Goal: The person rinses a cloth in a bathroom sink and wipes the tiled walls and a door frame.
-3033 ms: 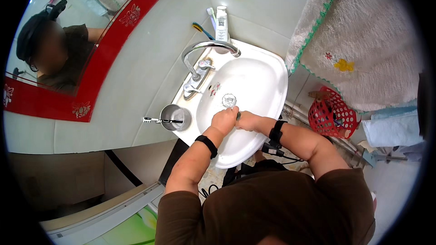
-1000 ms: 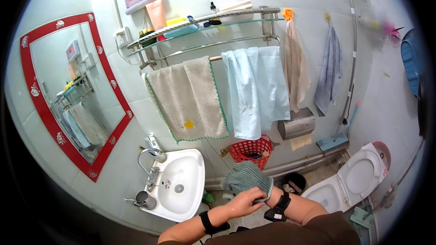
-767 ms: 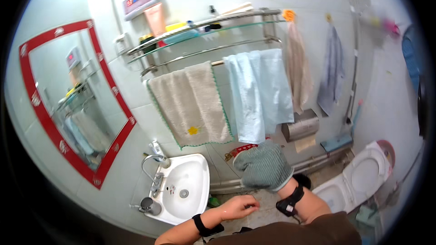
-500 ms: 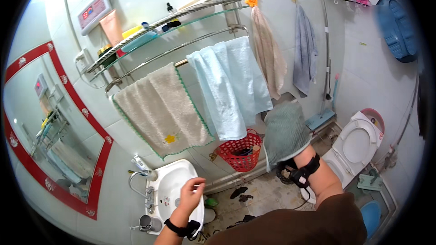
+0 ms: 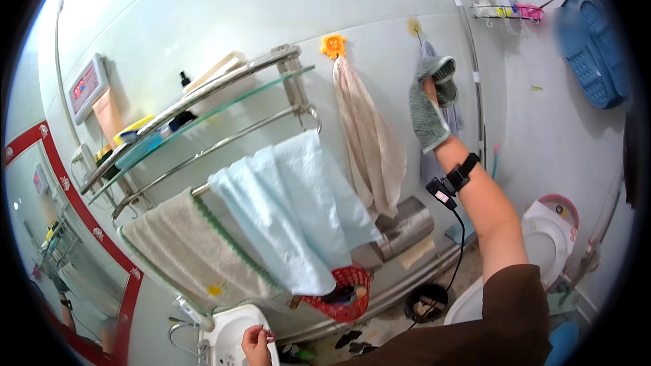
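Note:
My right hand [image 5: 430,88] is raised against the far wall, mostly covered by a grey-green cloth [image 5: 428,122] that it grips. The cloth wraps round the fingers and is bunched just below a yellowish round wall hook [image 5: 414,26]. Behind it hangs a bluish-grey towel [image 5: 431,167], largely hidden. To its left, a beige-pink towel [image 5: 366,135] hangs from an orange hook [image 5: 333,46]. Low in view, my left hand [image 5: 255,347] hovers over the white washbasin [image 5: 234,325]. Its fingers are loosely bent and hold nothing.
A metal rack with a glass shelf [image 5: 224,98] carries bottles and tubes; a light-blue towel [image 5: 291,210] and a beige towel [image 5: 196,254] hang beneath. Below are a red basket [image 5: 346,305] and a black bin [image 5: 427,301]. The toilet [image 5: 536,251] stands right. A cable [image 5: 462,237] trails from my right wrist.
My right hand has lifted the grey-green cloth from low by the toilet up to the wall hook, where it is now bunched. The view has tilted upward; my left hand sits lower in it.

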Available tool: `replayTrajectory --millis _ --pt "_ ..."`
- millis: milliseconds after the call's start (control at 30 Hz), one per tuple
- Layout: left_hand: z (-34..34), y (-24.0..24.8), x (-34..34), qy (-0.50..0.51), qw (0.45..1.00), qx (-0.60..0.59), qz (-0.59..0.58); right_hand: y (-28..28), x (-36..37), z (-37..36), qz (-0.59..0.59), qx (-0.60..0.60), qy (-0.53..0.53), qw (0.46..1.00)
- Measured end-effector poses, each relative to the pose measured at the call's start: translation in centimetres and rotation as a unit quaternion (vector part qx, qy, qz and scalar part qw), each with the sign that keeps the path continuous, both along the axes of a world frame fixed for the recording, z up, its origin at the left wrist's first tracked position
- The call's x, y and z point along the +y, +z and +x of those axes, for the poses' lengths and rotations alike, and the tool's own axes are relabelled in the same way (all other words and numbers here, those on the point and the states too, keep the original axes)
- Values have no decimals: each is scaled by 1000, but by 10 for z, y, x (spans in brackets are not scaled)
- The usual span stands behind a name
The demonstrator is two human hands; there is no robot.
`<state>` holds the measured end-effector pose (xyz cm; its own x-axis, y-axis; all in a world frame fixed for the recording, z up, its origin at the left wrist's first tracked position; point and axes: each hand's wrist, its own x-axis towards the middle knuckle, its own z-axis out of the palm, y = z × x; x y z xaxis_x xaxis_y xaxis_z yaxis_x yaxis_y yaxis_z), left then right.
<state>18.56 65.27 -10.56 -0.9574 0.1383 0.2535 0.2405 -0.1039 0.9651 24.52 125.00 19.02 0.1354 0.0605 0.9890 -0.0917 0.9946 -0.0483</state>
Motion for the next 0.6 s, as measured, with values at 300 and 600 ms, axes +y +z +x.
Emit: replayTrajectory --millis 300,600 --pt "3 32 88 59 996 -55 38 56 126 -122 -35 -108 -424 898" --pt "-13 13 76 106 994 -20 32 263 74 -114 -68 -84 -263 959"
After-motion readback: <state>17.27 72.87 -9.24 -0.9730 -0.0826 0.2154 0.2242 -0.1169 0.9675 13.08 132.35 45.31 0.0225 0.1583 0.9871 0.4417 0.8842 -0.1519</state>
